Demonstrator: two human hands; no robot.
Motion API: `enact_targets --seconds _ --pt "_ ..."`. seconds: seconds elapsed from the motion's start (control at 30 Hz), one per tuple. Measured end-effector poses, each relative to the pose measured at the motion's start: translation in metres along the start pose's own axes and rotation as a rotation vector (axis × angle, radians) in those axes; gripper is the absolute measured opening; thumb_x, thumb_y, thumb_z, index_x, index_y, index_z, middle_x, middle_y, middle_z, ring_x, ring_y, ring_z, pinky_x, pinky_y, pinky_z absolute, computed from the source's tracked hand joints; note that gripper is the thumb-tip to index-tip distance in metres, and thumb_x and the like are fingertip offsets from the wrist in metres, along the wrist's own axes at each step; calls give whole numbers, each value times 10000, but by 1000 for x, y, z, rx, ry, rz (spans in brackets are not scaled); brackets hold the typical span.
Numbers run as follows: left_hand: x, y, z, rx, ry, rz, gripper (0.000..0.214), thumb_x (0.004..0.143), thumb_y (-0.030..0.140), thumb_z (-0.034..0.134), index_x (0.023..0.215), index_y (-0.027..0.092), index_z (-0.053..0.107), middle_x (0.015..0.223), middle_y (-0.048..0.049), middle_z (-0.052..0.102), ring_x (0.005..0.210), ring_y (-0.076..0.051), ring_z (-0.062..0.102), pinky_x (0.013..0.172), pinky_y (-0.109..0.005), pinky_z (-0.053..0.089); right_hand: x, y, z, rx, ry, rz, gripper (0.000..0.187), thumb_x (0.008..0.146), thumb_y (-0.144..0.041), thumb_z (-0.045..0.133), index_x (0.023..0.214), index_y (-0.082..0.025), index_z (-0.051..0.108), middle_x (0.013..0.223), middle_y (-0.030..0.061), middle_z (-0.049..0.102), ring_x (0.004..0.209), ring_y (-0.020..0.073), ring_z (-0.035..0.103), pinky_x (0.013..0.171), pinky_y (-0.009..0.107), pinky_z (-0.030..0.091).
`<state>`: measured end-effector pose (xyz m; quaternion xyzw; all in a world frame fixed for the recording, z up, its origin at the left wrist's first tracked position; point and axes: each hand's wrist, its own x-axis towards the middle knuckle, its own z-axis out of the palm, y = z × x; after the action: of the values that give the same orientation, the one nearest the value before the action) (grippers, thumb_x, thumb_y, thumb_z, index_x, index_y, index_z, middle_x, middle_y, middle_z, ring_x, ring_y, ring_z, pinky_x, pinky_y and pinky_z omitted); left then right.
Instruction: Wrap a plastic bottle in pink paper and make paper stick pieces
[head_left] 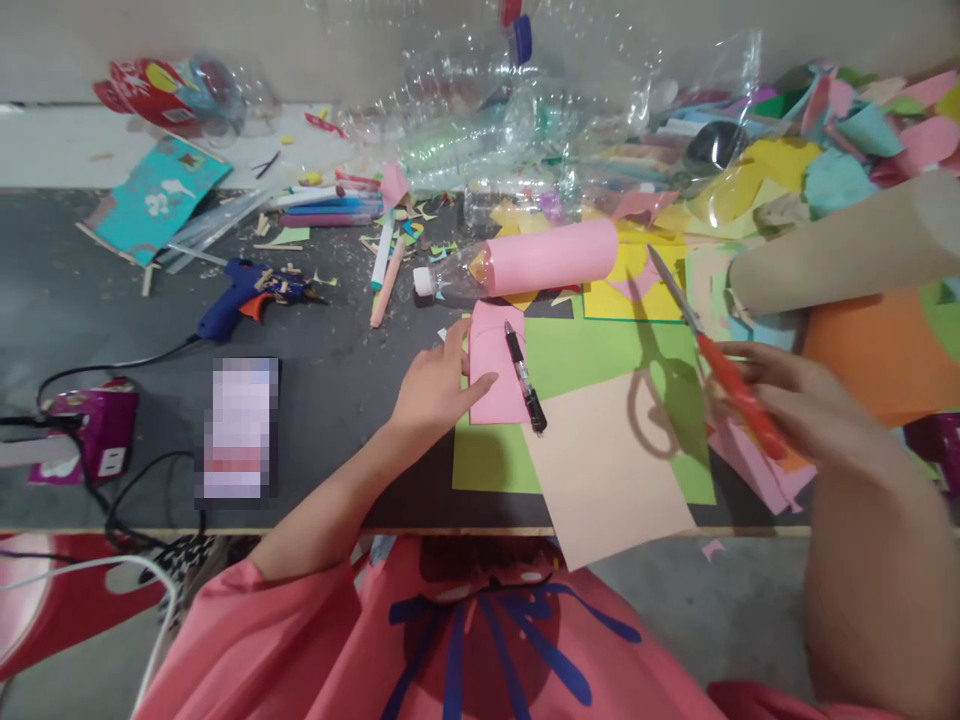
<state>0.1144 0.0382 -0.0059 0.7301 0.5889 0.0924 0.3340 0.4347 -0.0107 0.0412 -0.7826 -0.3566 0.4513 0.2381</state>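
My left hand rests with thumb and fingers apart at the left edge of a small pink paper piece. A black pen lies across that piece. Under it are a light green sheet and, overlapping at the front, a beige sheet. In my right hand are scissors with orange-red handles, raised over the right side, blades pointing up and left. Their shadow falls on the sheets. Pink paper scraps lie below that hand. Beyond the sheets lies a clear bottle wrapped in pink paper.
To the left are a blue glue gun with a cord, a phone and a purple box. Clear plastic bottles and markers crowd the back. A beige paper roll and orange paper lie right.
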Motion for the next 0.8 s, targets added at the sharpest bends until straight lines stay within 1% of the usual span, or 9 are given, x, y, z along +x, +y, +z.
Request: enact_targets --seconds 0.1,0.17,0.2,0.27,0.33,0.47,0.6,0.67,0.8 --pt "-1 -1 -1 -173 -23 -55 659 812 341 583 1393 194 310 944 -30 625 694 -165 603 712 -336 484 -11 0 -5 330 -321 -100 323 561 -304 753 837 -256 593 602 -42 531 359 82 431 336 225 316" --pt "-1 -3 -1 -316 -33 -59 665 804 347 577 1388 195 298 1043 -59 610 701 -142 610 702 -321 492 -20 3 8 432 -611 -186 277 642 -389 774 698 -246 543 540 -60 486 306 41 331 299 185 236" --pt "0 -4 -1 -394 -38 -56 669 797 353 580 1382 193 295 1106 -81 595 745 -146 623 716 -322 502 -26 6 18 472 -750 -197 284 712 -436 739 689 -243 531 479 -72 443 303 44 312 308 177 264" --pt "1 -8 0 -545 -45 -43 667 783 364 590 1359 195 300 1263 -134 531 935 -186 637 787 -341 521 -36 14 42 617 -817 -53 206 787 -400 692 881 -277 555 490 -107 447 259 33 257 277 157 266" --pt "3 -11 0 -665 -50 -18 624 777 365 590 1319 213 320 1401 -154 434 1173 -239 565 898 -375 511 -46 24 63 664 -905 131 225 822 -421 644 954 -271 541 557 -94 519 236 50 307 252 185 312" --pt "8 -17 3 -784 -90 26 524 790 368 578 1251 230 371 1453 -122 407 1363 -261 423 1096 -446 392 -57 37 86 648 -880 156 168 887 -372 558 910 -207 570 440 -67 509 286 75 422 367 187 398" --pt "9 -15 4 -858 -1 -25 439 805 323 566 1214 228 442 1435 -94 464 1401 -229 382 1169 -439 296 -61 35 94 595 -903 137 216 880 -404 556 917 -199 611 396 -72 476 280 83 372 396 220 387" --pt "8 -10 3 -937 30 -76 380 821 287 533 1191 224 475 1418 -92 491 1393 -206 399 1154 -410 326 -62 33 96 569 -900 154 244 896 -415 533 953 -201 635 392 -76 458 277 86 346 383 225 355" --pt "6 -4 -1 -1126 -24 -182 355 836 266 508 1187 211 500 1429 -113 493 1355 -200 458 1041 -384 455 -60 34 98 567 -906 179 260 916 -422 500 1005 -226 645 400 -76 444 277 90 316 349 225 319"
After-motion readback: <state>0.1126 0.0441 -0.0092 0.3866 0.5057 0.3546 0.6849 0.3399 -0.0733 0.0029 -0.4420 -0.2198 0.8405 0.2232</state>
